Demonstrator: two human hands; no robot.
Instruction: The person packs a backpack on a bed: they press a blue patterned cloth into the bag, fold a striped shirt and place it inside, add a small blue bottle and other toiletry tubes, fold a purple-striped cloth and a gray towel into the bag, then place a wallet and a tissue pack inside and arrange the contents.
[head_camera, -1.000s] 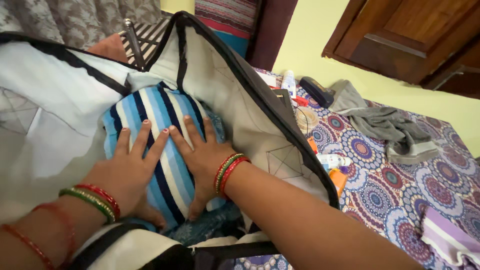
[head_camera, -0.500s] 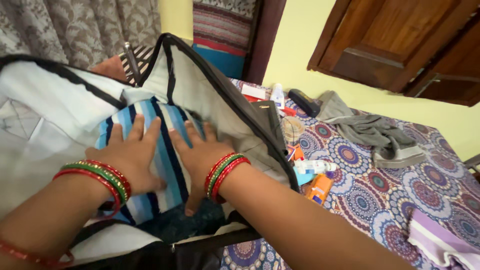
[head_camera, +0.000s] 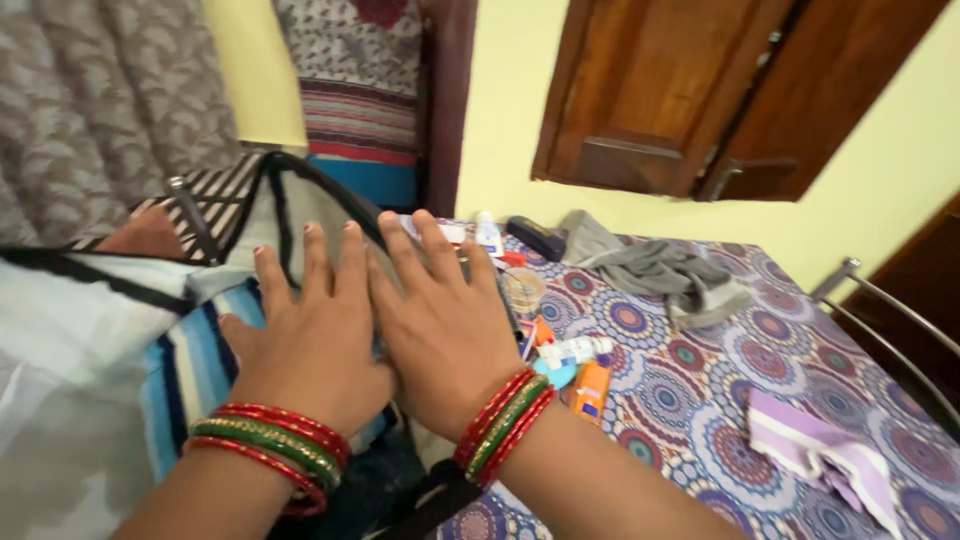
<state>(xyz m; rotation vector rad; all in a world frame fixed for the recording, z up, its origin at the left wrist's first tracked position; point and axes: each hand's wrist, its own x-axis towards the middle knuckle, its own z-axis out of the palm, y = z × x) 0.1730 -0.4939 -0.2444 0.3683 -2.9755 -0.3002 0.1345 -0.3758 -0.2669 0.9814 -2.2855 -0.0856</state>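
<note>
My left hand (head_camera: 310, 335) lies flat, fingers spread, on a blue, white and black striped cloth (head_camera: 185, 375) inside an open white bag with black trim (head_camera: 75, 330). My right hand (head_camera: 440, 315) rests palm down beside it, over the bag's right wall and rim, fingers apart. Both wrists wear red and green bangles. Neither hand grips anything. The cloth under the palms is mostly hidden.
The bag sits on a bed with a blue and purple patterned sheet (head_camera: 700, 400). Small tubes and an orange bottle (head_camera: 590, 385) lie by the bag. A grey garment (head_camera: 660, 270), a dark case (head_camera: 535, 237) and a folded purple cloth (head_camera: 820, 455) lie further right. A metal bed rail (head_camera: 890, 310) stands at the right.
Both hands have slid up and to the right across the striped cloth toward the bag's right rim, and the view has lifted toward the wall and window shutter.
</note>
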